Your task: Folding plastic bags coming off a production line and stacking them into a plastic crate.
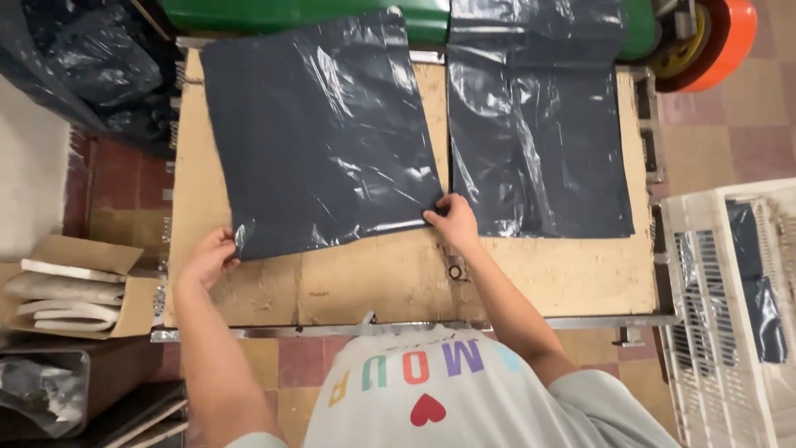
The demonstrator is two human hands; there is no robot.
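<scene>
Both grips are pinching one dark plastic bag (319, 133): left hand (211, 255) at seven o'clock, right hand (453, 220) at five, on the cardboard-topped desk (398, 274).

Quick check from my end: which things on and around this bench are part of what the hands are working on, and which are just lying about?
In hand:
left hand and right hand, each gripping a near corner of the dark plastic bag
cardboard-topped bench under it

Lying about:
second dark bag alongside
white plastic crate
open cardboard box
orange wheel
</scene>
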